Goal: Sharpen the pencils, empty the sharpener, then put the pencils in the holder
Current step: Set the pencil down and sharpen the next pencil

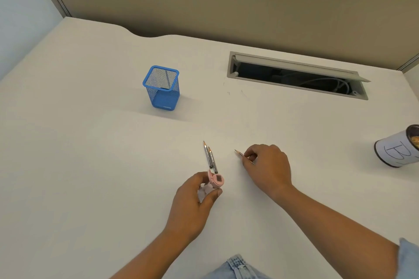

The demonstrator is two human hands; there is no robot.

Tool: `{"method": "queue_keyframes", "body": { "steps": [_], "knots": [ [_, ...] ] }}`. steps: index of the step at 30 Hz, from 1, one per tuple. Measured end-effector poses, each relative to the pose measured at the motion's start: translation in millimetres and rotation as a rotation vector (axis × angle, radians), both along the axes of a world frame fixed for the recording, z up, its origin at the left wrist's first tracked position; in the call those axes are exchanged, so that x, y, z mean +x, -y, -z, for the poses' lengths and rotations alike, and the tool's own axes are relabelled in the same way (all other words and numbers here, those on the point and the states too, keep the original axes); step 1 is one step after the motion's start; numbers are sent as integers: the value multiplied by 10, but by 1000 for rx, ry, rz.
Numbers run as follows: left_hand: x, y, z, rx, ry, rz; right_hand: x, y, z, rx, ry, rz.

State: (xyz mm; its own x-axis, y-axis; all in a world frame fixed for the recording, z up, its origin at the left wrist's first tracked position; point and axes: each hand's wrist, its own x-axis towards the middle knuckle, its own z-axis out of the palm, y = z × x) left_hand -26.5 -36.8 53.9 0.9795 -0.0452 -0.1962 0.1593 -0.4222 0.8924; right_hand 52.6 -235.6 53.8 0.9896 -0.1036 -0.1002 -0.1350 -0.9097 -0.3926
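Two sharpened grey pencils [210, 157] lie side by side on the white desk [90, 165], tips pointing away from me. Just below them my left hand [196, 199] holds a small pink sharpener [216, 181] between thumb and fingers, its lid flipped open. My right hand [267, 169] is to the right, fingers closed on a third pencil [239, 153] whose sharp tip points up-left; most of its shaft is hidden in the hand. The blue mesh holder [162, 88] stands upright and empty farther back on the left.
A cylindrical can [399, 146] with a white paper label stands at the right edge, shavings visible inside. An open cable slot [294, 75] cuts into the desk at the back right. A beige partition wall closes the far side.
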Motion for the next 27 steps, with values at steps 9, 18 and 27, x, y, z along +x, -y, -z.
{"method": "queue_keyframes", "body": {
  "steps": [9,18,27],
  "knots": [
    [-28,3,62,52,-47,5,37,6,117,20,-5,23],
    [-46,-25,12,100,-41,33,-122,19,74,146,106,116],
    [-275,-103,-39,125,-16,19,-330,-379,52,251,-7,11]
  ]
}}
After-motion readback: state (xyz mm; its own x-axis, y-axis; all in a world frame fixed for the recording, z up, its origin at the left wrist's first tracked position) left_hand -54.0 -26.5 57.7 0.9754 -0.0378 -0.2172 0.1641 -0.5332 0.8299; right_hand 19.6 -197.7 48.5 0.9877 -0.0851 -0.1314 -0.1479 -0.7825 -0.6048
